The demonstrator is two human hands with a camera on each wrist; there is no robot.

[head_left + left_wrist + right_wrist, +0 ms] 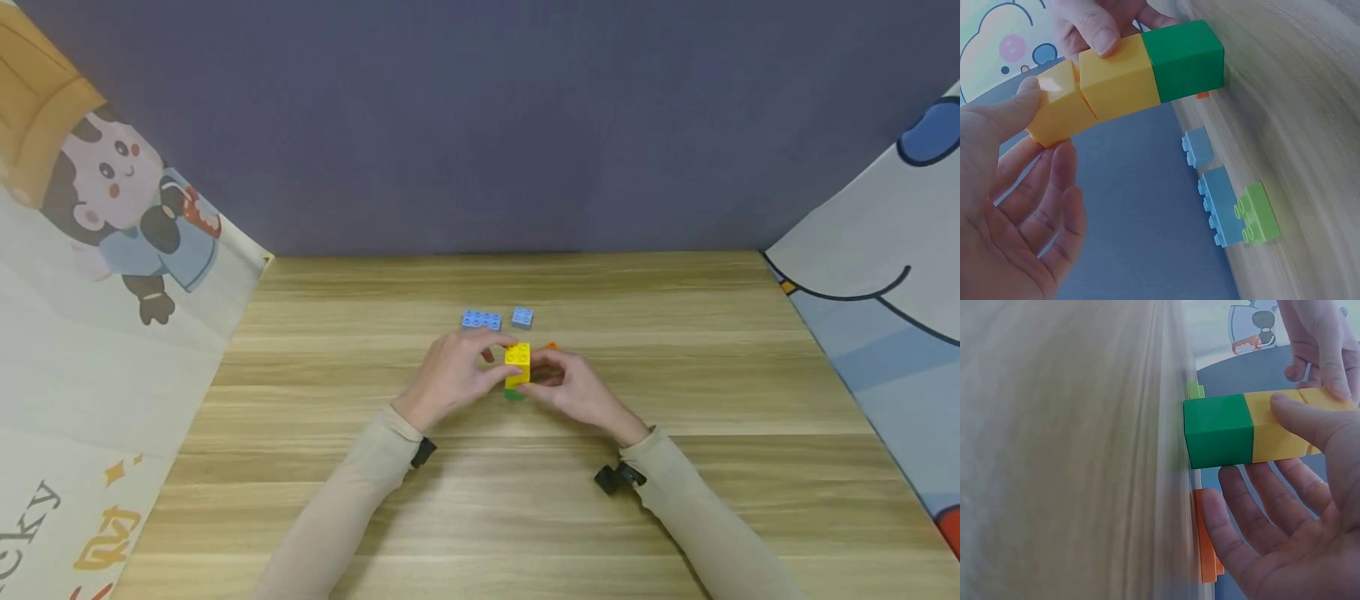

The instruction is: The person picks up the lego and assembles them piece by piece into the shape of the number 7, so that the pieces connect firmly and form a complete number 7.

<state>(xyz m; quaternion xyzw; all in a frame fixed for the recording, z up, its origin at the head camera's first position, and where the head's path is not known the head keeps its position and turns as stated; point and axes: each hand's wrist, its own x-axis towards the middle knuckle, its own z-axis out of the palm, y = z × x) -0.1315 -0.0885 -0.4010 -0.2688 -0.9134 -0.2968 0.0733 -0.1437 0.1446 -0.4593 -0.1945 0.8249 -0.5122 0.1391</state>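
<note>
A stack of building bricks stands upright between the hands: a green brick at the bottom, a yellow brick above it, and another yellow brick on top. My left hand pinches the top yellow brick between thumb and fingers. That top brick sits slightly askew, with a thin gap along its seam in the left wrist view. My right hand holds the lower yellow brick, thumb on one side and fingers on the other. The green brick's underside is close to the wooden table; whether it touches is unclear.
Beyond the hands lie a long blue brick and a small blue brick. A light green brick lies near the long blue one. Beside the right hand is an orange brick, partly hidden. A dark panel borders the table's back edge.
</note>
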